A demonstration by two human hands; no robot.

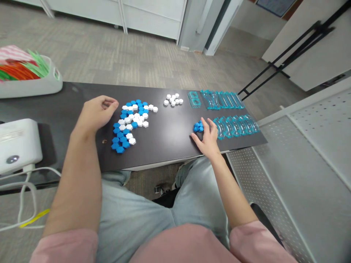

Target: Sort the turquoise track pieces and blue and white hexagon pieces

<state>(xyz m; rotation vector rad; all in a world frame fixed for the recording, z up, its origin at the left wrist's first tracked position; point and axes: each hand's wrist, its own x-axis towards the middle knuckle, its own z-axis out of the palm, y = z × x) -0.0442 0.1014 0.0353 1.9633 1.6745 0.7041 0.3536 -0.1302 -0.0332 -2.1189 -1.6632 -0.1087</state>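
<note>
My right hand (207,141) reaches over a small cluster of blue hexagonal pieces (196,128) at the table's right. Its thumb and fingers are spread around the cluster's near and right sides, and part of the cluster may be hidden behind them. My left hand (96,114) hovers or rests left of a pattern of blue and white hexagonal pieces (128,120). Its fingers are loosely curled in toward the thumb, with nothing visible in them. A loose group of white hexagonal pieces (173,99) lies between the pattern and the clear teal plastic parts.
Rows of clear teal plastic parts (223,100) and curved ones (238,126) lie at the right end, beside small square teal frames (194,99). At left are a white device (19,146) with cables and a white bin (55,82) of coloured strips. All stand on a dark table (167,138).
</note>
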